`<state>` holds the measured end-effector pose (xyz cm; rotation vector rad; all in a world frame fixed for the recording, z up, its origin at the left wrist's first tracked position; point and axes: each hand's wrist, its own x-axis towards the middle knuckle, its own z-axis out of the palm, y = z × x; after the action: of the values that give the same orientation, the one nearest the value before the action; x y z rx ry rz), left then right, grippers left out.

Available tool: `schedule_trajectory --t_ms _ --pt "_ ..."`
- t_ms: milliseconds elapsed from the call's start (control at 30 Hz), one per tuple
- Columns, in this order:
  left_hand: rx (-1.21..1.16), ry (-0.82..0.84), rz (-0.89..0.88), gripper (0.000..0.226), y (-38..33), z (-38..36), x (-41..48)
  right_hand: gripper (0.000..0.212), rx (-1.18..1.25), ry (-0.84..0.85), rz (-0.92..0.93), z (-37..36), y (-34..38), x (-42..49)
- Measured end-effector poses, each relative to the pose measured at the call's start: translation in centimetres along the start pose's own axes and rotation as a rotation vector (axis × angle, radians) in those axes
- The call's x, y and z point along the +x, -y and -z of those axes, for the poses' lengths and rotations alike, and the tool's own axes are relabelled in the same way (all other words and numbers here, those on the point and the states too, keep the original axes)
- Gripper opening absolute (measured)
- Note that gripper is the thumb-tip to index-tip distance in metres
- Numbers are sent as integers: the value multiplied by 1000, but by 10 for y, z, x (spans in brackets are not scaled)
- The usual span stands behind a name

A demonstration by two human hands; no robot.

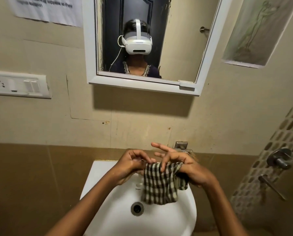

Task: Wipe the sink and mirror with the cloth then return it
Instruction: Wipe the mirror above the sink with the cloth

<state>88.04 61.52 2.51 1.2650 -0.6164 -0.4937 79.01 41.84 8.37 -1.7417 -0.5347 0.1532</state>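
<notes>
A black-and-cream checked cloth [160,183] hangs over the white sink [108,198], held up by both hands above the back of the basin. My left hand [133,161] pinches the cloth's top left corner. My right hand [181,163] grips the top right edge, with several fingers spread out above it. The cloth's lower edge dangles just above the drain [137,208]. The white-framed mirror [179,48] hangs on the wall above and reflects a person wearing a white headset.
A switch and socket plate [18,84] sits on the left wall. A metal tap fitting [181,144] shows behind my right hand. Shower valve [279,159] and a metal lever [272,186] project at the right. A paper notice [47,9] hangs top left.
</notes>
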Motion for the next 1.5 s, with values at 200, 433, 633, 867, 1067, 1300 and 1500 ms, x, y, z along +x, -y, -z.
schedule_trajectory --t_ms 200,433,633,867,1067,1300,1500 --pt "206 -35 -175 44 -35 2 -1 22 215 -129 -129 7 -5 0" --pt "-58 -115 -98 30 -43 -5 2 41 917 -68 -40 -7 -12 2" --pt "75 -12 -67 41 -56 -2 10 70 615 -463 -109 -9 -7 20" --pt "38 118 -394 52 -166 -17 53 62 584 -423 110 16 54 63" --pt "579 -177 -801 34 -275 -37 89 51 518 -850 359 37 149 113" --pt "965 -912 -1283 27 -396 16 111 46 340 -1426 892 96 303 167" --pt "1046 -1208 -1240 38 -457 70 148 65 -505 -1721 973 174 426 223"
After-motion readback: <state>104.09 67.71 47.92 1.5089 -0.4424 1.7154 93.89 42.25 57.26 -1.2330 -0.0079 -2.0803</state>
